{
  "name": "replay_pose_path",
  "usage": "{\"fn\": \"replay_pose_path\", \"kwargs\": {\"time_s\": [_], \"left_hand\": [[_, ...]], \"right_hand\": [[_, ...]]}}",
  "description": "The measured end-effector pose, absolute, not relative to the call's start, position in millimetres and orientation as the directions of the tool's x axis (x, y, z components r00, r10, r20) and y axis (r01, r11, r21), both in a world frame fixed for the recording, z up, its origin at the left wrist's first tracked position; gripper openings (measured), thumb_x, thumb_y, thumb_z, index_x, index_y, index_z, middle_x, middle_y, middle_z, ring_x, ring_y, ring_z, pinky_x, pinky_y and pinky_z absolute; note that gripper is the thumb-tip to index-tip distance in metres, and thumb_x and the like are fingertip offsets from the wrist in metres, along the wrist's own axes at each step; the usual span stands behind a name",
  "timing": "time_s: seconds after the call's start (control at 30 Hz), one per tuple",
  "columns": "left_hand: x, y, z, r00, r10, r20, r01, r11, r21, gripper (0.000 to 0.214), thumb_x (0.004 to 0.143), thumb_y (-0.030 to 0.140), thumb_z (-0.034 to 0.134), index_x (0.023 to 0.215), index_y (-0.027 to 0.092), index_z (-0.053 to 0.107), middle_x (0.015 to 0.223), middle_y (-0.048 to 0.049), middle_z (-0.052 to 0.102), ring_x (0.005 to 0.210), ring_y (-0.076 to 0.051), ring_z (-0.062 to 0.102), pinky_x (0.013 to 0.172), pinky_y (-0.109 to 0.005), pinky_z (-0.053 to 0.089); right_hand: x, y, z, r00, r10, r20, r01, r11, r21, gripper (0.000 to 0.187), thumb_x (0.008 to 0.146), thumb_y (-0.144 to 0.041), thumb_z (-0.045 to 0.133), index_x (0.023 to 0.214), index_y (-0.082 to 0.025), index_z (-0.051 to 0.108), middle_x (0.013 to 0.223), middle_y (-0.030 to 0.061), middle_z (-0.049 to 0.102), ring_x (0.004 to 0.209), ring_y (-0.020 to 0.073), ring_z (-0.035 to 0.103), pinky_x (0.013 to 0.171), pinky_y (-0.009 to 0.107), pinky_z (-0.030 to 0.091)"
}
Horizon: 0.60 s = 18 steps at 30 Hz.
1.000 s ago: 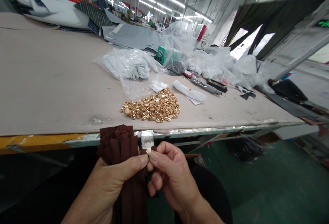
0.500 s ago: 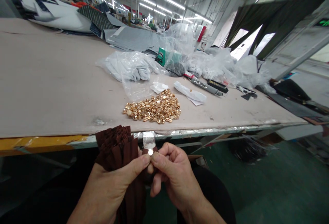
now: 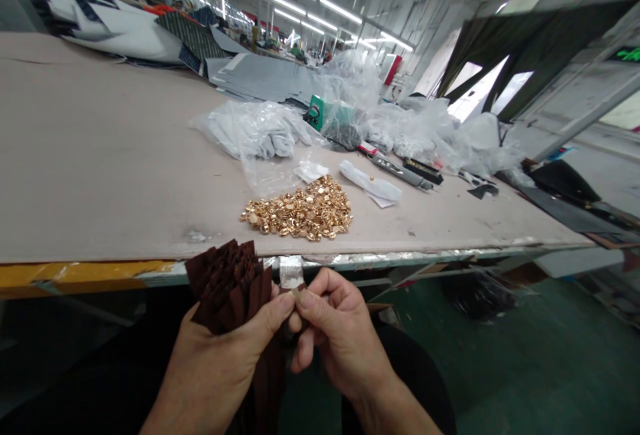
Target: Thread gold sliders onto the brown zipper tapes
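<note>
A thick bundle of dark brown fabric strips (image 3: 227,288) is wrapped in my left hand (image 3: 225,355), gathered between thumb and palm, its lower part hanging below. My left thumb and my right hand (image 3: 345,335) meet tip to tip in front of the table edge. Between the thumb tips, a small metal piece (image 3: 296,293) is pinched against the end of a brown strip, mostly covered by the fingers. My right fingers are curled underneath. Just beyond the hands, on the table, lies a heap of small gold metal fittings (image 3: 305,212).
Behind the heap are a clear plastic bag (image 3: 265,132) with grey contents, a folded white paper (image 3: 370,183), a grey pen-shaped power tool (image 3: 400,172) and a green box (image 3: 330,114). Silver tape (image 3: 291,270) sticks to the table edge (image 3: 100,276). More plastic bags (image 3: 430,122) lie right.
The bright metal piece between my thumbs now looks duller and more covered. My hands have shifted very slightly; both keep their hold, and the view has moved a little.
</note>
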State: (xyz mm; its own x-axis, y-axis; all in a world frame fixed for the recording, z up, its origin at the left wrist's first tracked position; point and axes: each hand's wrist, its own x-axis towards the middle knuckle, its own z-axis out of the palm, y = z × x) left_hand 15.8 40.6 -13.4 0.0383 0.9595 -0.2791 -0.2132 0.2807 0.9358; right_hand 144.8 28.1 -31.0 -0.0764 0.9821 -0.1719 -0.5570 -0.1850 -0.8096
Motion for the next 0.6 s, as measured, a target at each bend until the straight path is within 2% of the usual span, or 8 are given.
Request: {"fn": "replay_pose_path", "kwargs": {"time_s": [0.2, 0.37, 0.5, 0.6], "left_hand": [[16, 40, -13, -0.015, 0.967, -0.253, -0.153, 0.248, 0.957, 0.018, 0.065, 0.033, 0.082, 0.066, 0.020, 0.070, 0.060, 0.0005, 0.071, 0.056, -0.017, 0.065, 0.052, -0.021, 0.054], [15, 44, -14, 0.024, 0.978, -0.206, -0.139, 0.208, 0.968, 0.021, 0.068, 0.039, 0.079, 0.066, 0.020, 0.070, 0.061, 0.0002, 0.072, 0.054, -0.016, 0.065, 0.051, -0.021, 0.054], [14, 42, -22, -0.015, 0.969, -0.246, -0.183, 0.239, 0.954, 0.022, 0.065, 0.039, 0.082, 0.073, 0.021, 0.071, 0.067, 0.0019, 0.074, 0.060, -0.016, 0.067, 0.055, -0.020, 0.055], [14, 37, -26, -0.053, 0.952, -0.302, -0.209, 0.285, 0.935, 0.028, 0.061, 0.041, 0.085, 0.076, 0.021, 0.071, 0.069, 0.0026, 0.074, 0.064, -0.016, 0.067, 0.057, -0.020, 0.055]], "right_hand": [[144, 27, -33, -0.059, 0.984, -0.166, -0.551, -0.171, -0.817, 0.033, 0.078, -0.035, 0.077, 0.072, -0.015, 0.052, 0.063, -0.0001, 0.070, 0.033, 0.0083, 0.060, 0.033, 0.014, 0.048], [145, 33, -31, -0.088, 0.983, -0.162, -0.547, -0.184, -0.817, 0.036, 0.073, -0.037, 0.081, 0.071, -0.015, 0.052, 0.058, -0.0002, 0.070, 0.030, 0.0087, 0.056, 0.032, 0.018, 0.050], [150, 32, -30, -0.095, 0.974, -0.208, -0.478, -0.228, -0.849, 0.037, 0.073, -0.040, 0.080, 0.071, -0.015, 0.053, 0.060, 0.0005, 0.070, 0.034, 0.0093, 0.061, 0.032, 0.013, 0.046], [153, 28, -29, -0.054, 0.977, -0.205, -0.383, -0.210, -0.900, 0.036, 0.076, -0.042, 0.077, 0.071, -0.015, 0.054, 0.051, -0.0040, 0.062, 0.035, 0.0073, 0.058, 0.034, 0.010, 0.042]]}}
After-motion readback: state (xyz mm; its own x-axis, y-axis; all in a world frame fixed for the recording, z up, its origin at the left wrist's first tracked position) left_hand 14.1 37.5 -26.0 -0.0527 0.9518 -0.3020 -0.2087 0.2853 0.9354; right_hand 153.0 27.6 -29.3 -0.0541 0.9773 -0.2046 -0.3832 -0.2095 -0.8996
